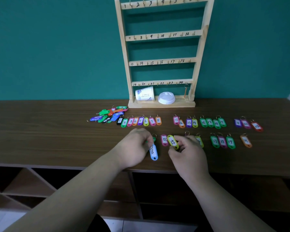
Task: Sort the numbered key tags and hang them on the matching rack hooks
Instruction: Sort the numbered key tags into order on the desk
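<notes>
In front of the pale wooden rack point(161, 61), the left hand point(137, 146) pinches an oblong blue plastic tag point(153, 152) marked 6; the right hand point(188, 154) pinches a glossy yellow tag point(173, 141) marked 15.

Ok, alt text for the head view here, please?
The left hand holds a blue tag marked 6 by its ring end while the right hand pinches a yellow tag marked 15. More numbered tags lie in two rows on the wooden table, before a wooden rack with numbered hooks.
</notes>
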